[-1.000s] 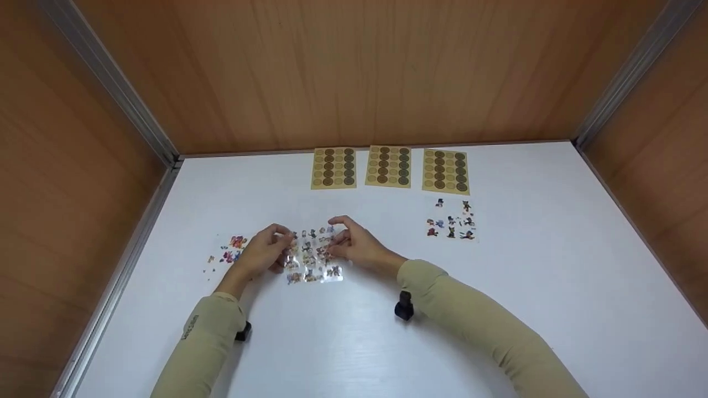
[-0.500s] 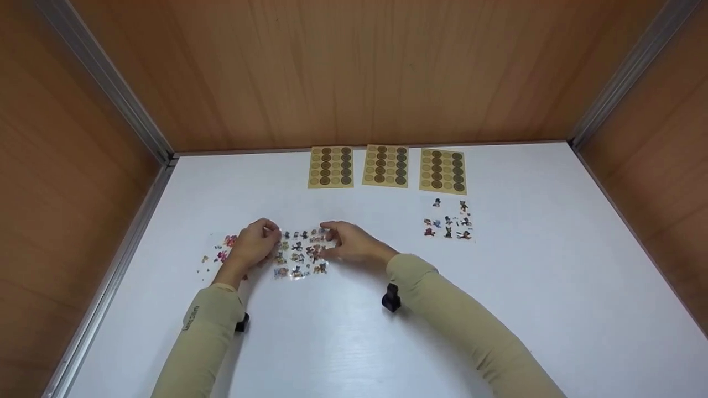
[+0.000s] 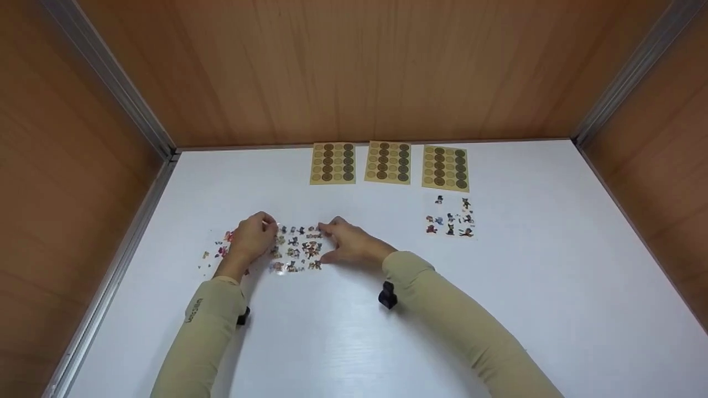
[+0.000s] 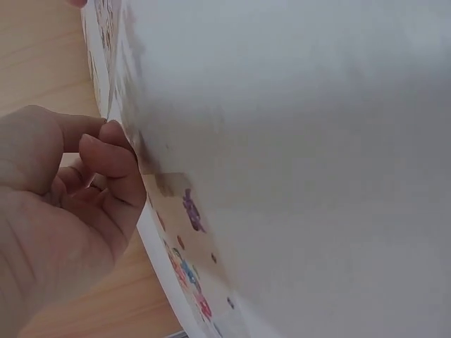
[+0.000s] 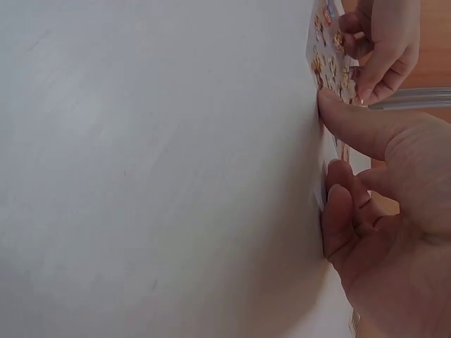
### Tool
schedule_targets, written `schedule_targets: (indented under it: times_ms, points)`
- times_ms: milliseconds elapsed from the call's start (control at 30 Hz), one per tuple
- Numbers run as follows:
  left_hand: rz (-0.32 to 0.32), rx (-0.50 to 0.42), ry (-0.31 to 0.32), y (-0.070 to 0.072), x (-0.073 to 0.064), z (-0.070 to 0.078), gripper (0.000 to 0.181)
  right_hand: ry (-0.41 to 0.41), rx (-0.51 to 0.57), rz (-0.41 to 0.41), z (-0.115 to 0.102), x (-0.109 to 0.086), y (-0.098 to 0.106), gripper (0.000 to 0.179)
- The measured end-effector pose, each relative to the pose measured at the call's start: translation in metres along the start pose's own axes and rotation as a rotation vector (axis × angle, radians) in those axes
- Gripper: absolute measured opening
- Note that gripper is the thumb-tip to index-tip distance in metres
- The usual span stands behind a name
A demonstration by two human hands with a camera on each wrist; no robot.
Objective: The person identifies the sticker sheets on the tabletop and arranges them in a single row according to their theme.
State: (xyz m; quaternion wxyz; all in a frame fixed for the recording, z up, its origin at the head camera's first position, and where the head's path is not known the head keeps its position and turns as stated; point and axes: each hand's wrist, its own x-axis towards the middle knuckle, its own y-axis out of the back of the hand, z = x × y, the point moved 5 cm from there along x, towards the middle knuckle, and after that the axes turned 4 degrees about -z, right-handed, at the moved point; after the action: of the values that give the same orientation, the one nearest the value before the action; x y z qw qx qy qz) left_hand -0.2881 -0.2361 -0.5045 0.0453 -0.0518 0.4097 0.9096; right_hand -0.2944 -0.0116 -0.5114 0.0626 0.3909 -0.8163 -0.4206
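A clear sticker sheet [image 3: 294,251] printed with small cartoon figures lies between the two hands, low over the white table. My left hand [image 3: 251,239] pinches its upper left part between thumb and forefinger, which the left wrist view shows at the sheet's edge. At the right edge, my right hand [image 3: 352,242] touches the sheet with thumb and forefinger spread apart; in the right wrist view the thumb [image 5: 352,123] lies along the edge and the other fingers bend. Beneath the left hand, another clear sticker sheet [image 3: 221,252] with colourful figures lies partly covered.
Three tan sheets of round stickers, the left [image 3: 333,163], middle [image 3: 388,162] and right [image 3: 446,168], line the table's back edge. Below the right one lies a clear sheet [image 3: 451,217] with several figures. Wooden panels [image 3: 376,72] enclose the white table [image 3: 343,342].
The held sticker sheet has moved left and come down flatter, nearer the left sheet. Both hands shifted left with it, and the right hand's thumb and forefinger spread wider along its edge.
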Motion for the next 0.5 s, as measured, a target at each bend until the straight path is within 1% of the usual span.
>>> schedule_targets:
  times_ms: [67, 200, 400, 500]
  points:
    - [0.007, 0.013, 0.0, 0.0017, -0.0002, 0.002, 0.027, -0.015, -0.012, 0.002, -0.0004, -0.0003, -0.0005, 0.089]
    - [0.012, 0.035, 0.021, 0.0048, -0.0008, 0.0033, 0.027, -0.032, -0.038, -0.003, -0.0023, -0.0008, -0.0021, 0.09]
    - [-0.003, 0.05, 0.058, 0.0057, -0.0018, -0.0001, 0.03, -0.046, -0.088, -0.003, -0.0066, -0.0015, -0.0058, 0.09]
    - [-0.005, 0.063, 0.056, 0.006, -0.0026, -0.0008, 0.032, -0.043, -0.109, 0.001, -0.0086, -0.0019, -0.0078, 0.092]
